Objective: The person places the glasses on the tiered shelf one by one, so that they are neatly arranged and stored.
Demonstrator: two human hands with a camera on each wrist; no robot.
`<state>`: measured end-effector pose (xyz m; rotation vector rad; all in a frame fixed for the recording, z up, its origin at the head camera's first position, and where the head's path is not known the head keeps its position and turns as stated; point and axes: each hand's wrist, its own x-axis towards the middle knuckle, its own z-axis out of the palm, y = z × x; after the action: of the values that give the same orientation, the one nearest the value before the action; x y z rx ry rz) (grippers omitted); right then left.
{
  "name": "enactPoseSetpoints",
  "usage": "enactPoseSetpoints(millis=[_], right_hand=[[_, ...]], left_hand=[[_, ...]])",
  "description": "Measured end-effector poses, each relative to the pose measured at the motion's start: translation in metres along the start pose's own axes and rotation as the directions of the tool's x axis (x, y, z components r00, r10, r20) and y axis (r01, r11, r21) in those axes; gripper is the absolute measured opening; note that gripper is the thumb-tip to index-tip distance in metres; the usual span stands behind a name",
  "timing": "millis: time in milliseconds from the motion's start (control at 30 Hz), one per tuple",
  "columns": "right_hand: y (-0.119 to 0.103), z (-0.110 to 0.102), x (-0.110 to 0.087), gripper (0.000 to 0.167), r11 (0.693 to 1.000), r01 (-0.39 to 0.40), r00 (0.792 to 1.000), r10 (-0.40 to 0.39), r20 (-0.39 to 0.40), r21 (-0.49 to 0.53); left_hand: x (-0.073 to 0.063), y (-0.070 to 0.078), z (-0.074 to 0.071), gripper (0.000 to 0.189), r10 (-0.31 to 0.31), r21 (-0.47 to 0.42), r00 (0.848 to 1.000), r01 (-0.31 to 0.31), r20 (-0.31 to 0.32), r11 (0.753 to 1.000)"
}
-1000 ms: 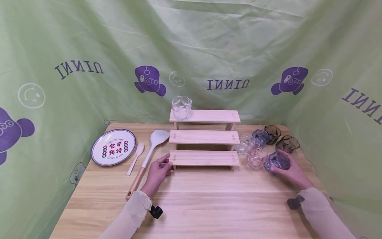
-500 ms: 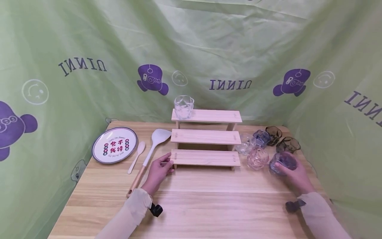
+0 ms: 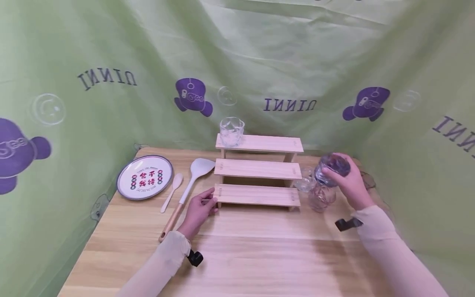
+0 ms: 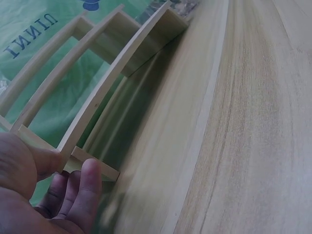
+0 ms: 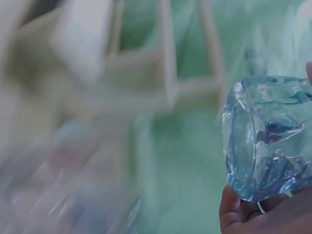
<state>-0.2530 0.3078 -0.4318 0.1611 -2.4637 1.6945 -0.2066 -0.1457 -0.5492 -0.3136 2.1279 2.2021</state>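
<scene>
My right hand point(image 3: 352, 183) grips a blue-tinted glass cup point(image 3: 332, 167), raised above the other glasses. Up close in the right wrist view, that glass cup point(image 5: 268, 139) lies sideways across the picture, with fingertips point(image 5: 230, 207) against its side. My left hand point(image 3: 198, 212) pinches the left end of the lowest step of a three-step wooden rack point(image 3: 257, 194); the left wrist view has the thumb point(image 4: 48, 163) on the board's edge and the other fingers below. On the rack's top step, at the left, stands a clear glass cup point(image 3: 231, 133).
Right of the rack are a pink glass cup point(image 3: 320, 198) and a clear one point(image 3: 305, 181); the raised hand and cup cover most other glasses behind. At left lie a white plate point(image 3: 144, 178), a small spoon point(image 3: 172, 192) and a white turner point(image 3: 191, 181) with a wooden handle.
My right hand has lifted the blue glass cup off the table and carried it up and leftward, over the pink one. The left hand keeps its hold on the rack. The head view has shifted slightly.
</scene>
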Motion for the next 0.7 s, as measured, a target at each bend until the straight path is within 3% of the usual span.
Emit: enactPoseSetpoints(millis=[100,300,467,700], right_hand=[[-0.030,0.023,0.023,0.065,0.997,0.023,0.999,-0.026,0.038,0.079],[-0.073,0.093,0.078,0.075,0.978,0.042,0.985,-0.075,0.156,0.203],[-0.081,0.132,0.111,0.080,0.993,0.041,0.984,-0.060,0.170,0.111],[-0.077,0.150,0.128,0.082,0.999,0.037,0.984,-0.043,0.171,0.037]], left_hand=[[0.003,-0.002,0.006,0.049,0.009,0.006,0.999,-0.009,0.035,1.000],[0.001,-0.002,0.004,0.047,0.015,0.016,1.000,-0.015,-0.027,1.000],[0.000,-0.002,0.000,0.048,0.020,0.009,1.000,-0.020,-0.006,1.000],[-0.002,0.000,-0.001,0.049,0.020,0.015,1.000,-0.020,-0.009,1.000]])
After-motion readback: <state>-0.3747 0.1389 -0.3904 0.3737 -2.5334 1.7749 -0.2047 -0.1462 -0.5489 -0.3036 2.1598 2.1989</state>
